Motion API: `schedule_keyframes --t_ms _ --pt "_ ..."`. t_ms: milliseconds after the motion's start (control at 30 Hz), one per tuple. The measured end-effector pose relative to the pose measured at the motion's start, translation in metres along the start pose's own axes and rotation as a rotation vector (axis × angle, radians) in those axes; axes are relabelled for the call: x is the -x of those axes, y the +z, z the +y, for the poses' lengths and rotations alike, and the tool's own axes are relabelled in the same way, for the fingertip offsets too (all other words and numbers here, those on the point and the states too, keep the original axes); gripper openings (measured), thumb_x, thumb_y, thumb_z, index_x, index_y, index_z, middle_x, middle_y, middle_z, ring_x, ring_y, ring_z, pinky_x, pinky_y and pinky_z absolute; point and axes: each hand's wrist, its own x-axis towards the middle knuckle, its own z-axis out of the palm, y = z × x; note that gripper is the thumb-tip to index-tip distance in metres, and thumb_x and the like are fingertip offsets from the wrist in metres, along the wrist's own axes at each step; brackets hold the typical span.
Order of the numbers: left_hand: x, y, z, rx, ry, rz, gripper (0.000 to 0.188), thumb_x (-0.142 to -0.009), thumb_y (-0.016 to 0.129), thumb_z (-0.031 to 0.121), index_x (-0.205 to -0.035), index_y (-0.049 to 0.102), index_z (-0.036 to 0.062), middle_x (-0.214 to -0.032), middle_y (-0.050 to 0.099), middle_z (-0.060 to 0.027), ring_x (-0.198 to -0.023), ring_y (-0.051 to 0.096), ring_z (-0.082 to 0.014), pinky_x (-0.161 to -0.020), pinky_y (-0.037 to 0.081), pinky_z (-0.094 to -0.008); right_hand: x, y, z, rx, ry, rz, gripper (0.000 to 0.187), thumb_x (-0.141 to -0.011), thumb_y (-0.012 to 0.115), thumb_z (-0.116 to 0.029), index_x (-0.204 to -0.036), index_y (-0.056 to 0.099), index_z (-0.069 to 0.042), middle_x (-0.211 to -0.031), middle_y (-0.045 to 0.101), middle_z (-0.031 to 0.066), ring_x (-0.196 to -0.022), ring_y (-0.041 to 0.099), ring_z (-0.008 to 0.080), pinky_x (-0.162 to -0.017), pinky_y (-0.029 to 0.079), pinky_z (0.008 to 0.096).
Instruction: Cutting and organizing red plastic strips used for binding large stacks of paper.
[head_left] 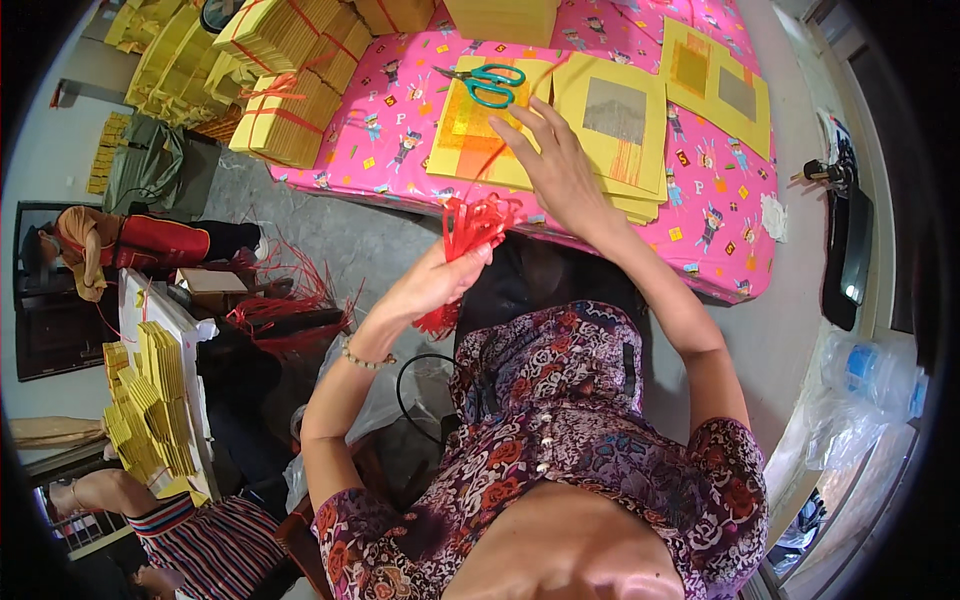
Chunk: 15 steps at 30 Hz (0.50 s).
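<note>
Close by, a bundle of thin red strips is in the left hand, just off the near edge of the pink-covered counter. Fingers wrapped round its middle, thumb laid along it; looped ends fan out above the fist, loose ends hang below.

Right hand: palm down over the counter, fingers parted and loosely bent, near the teal-handled scissors. A red strand runs close to those fingertips; whether they pinch it, or touch the paper beneath, I cannot tell.

Handling, my judgement: bundle very light, limp, rather slick. Single strips would slide out of a slack grip and tangle easily; hard to break, easy to crease. Best hold is the gathered middle, squeezed all round; for one strand, a fingertip pinch near its end. The yellow sheets look light and bendable, their printed panels perhaps easily scuffed; edges are the place to lift.

Containers: a clear plastic bag by the right wall, something blue showing through, kind unclear. A low box off to the left, contents not readable from here. Yellow paper stacks at the counter's far left, bound with red ties rather than boxed.
</note>
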Motion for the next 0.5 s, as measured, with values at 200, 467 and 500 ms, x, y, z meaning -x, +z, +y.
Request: schedule_keyframes --t_ms 200,467,500 --pt "0.009 0.006 0.009 -0.132 0.160 0.146 0.022 -0.097 0.048 0.027 -0.090 0.051 0.0062 -0.066 0.039 0.0069 -0.057 0.034 -0.0036 -0.048 0.029 -0.0209 -0.006 0.013 0.014 -0.120 -0.036 -0.061 0.012 -0.083 0.054 -0.011 -0.094 0.055 -0.006 -0.088 0.054 0.0122 -0.093 0.053 0.0321 -0.084 0.041 0.0442" --pt "-0.036 0.009 -0.015 -0.059 0.564 0.410 0.026 -0.096 0.047 0.011 -0.120 0.052 0.0025 -0.092 0.055 -0.0001 -0.081 0.050 -0.0077 -0.071 0.042 -0.0240 -0.003 -0.002 -0.066 -0.859 0.395 0.036 0.029 -0.095 0.039 -0.017 -0.103 0.055 0.005 -0.097 0.054 0.0178 -0.094 0.054 0.0319 -0.082 0.043 0.0373" --pt "-0.040 0.012 -0.014 -0.066 0.655 0.450 0.027 -0.096 0.046 0.009 -0.121 0.051 0.0019 -0.101 0.058 -0.0032 -0.091 0.053 -0.0101 -0.080 0.044 -0.0261 -0.004 0.002 -0.068 -0.902 0.377 0.111 0.030 -0.095 0.037 -0.015 -0.107 0.055 0.005 -0.102 0.054 0.0177 -0.099 0.053 0.0307 -0.086 0.042 0.0358"
